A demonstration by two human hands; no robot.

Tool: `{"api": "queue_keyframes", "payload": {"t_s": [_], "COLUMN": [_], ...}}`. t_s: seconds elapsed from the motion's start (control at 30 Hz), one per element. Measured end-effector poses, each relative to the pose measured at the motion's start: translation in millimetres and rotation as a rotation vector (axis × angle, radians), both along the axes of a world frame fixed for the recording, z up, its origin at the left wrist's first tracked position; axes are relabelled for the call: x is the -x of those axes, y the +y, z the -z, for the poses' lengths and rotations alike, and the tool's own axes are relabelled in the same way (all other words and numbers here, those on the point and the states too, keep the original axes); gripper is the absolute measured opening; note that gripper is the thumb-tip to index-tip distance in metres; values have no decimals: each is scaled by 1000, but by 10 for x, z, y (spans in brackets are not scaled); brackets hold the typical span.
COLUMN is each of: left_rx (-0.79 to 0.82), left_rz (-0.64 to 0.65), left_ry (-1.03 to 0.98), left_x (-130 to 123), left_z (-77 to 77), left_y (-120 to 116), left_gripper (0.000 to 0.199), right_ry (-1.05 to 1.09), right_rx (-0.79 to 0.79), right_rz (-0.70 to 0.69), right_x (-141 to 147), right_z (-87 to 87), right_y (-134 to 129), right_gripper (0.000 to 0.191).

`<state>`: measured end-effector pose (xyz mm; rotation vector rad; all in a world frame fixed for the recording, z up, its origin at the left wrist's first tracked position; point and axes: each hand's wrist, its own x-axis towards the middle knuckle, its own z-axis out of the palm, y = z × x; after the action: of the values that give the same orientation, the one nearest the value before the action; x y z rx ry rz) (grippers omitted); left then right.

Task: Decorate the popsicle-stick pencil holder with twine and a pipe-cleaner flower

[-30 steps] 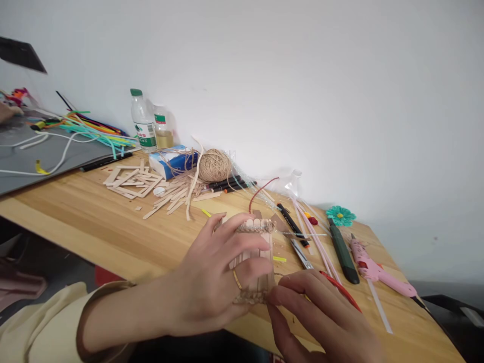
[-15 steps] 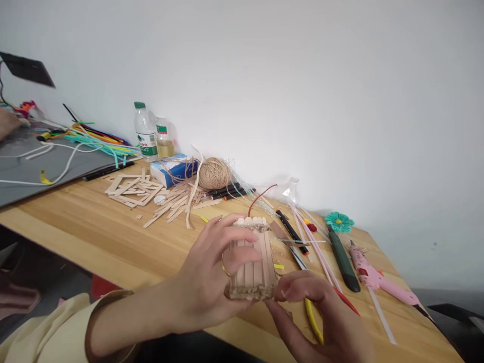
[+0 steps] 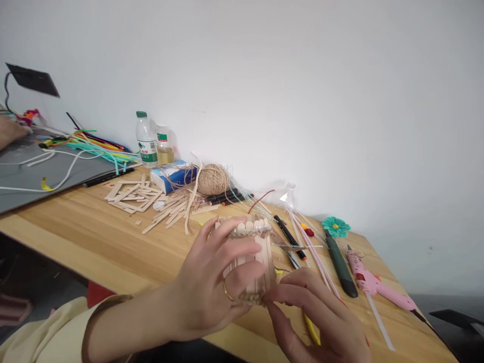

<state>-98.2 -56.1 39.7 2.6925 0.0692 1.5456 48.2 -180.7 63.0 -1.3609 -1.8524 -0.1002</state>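
Observation:
My left hand (image 3: 212, 277) is wrapped round a small cup-like holder made of wooden sticks (image 3: 267, 257), with braided twine round its top and bottom edges. The holder tilts so that its rounded stick ends show at the top. At its lower right edge, the thumb and forefinger of my right hand (image 3: 313, 312) pinch together by the bottom twine; what lies between these fingertips is too small to make out. Scissors with a yellow-edged handle (image 3: 311, 330) lie partly hidden under my right hand.
Behind are loose wooden sticks (image 3: 174, 206), a twine ball (image 3: 214, 179), a tissue pack (image 3: 174, 176) and two bottles (image 3: 146, 141). Rightward lie markers (image 3: 289, 237), a green cutter (image 3: 340, 267), a teal flower (image 3: 336, 227) and a pink glue gun (image 3: 378, 285). Another person's hand (image 3: 11, 132) is far left.
The stick holder has tipped and turned in my left hand, showing more of its top edge. My right fingers have shifted slightly left along its bottom edge. The view has shifted a little.

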Motion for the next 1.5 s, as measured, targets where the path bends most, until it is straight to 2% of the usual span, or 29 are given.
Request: {"api": "queue_keyframes", "payload": {"t_s": [0.2, 0.4, 0.5, 0.77, 0.9, 1.03, 1.1, 1.17, 1.23, 1.3, 1.4, 1.43, 1.5], "left_rx": [-45, 40, 92, 193, 192, 194, 210, 238, 263, 279, 337, 370, 465], "left_rz": [-15, -31, -50, -45, -59, -107, -123, -121, -120, -139, -213, -249, -326], "left_ry": [-47, -46, -30, -46, -83, -111, -104, -103, -120, -152, -204, -220, -239], "left_x": [-33, -47, -41, -70, -95, -128, -141, -148, -154, -169, -234, -268, -342], "left_z": [-47, -41, -33, -44, -34, 10, 36, 55, 66, 76, 107, 122, 158], "left_y": [-39, -38, -36, -66, -82, -73, -52, -28, -15, -25, -88, -117, -179], "left_gripper": [19, 27, 32, 39, 40, 40, 39, 40, 42, 42, 44, 45, 48], "right_ry": [-80, -188, -209, -74, -8, 95, 183, 324, 506, 638, 609, 560, 453], "right_rx": [-5, -109, -128, -45, -46, -34, 29, 71, 11, -112, -157, -119, -66], "right_rz": [-10, 57, 34, -56, -12, 64, 77, 30, -15, 57, 303, 339, 283], "right_x": [-23, -21, -27, -99, -66, -13, -22, -68, -131, -166, -69, 5, 179], "right_z": [-45, -18, 20, -38, -68, -25, 19, 71, 133, 224, 461, 568, 803], "right_y": [27, 13, 1, 33, 75, 183, 219, 208, 148, 61, -36, -45, -23], "right_gripper": [23, 22, 26, 25, 22, 18, 17, 15, 16, 20, 22, 26, 37]}}
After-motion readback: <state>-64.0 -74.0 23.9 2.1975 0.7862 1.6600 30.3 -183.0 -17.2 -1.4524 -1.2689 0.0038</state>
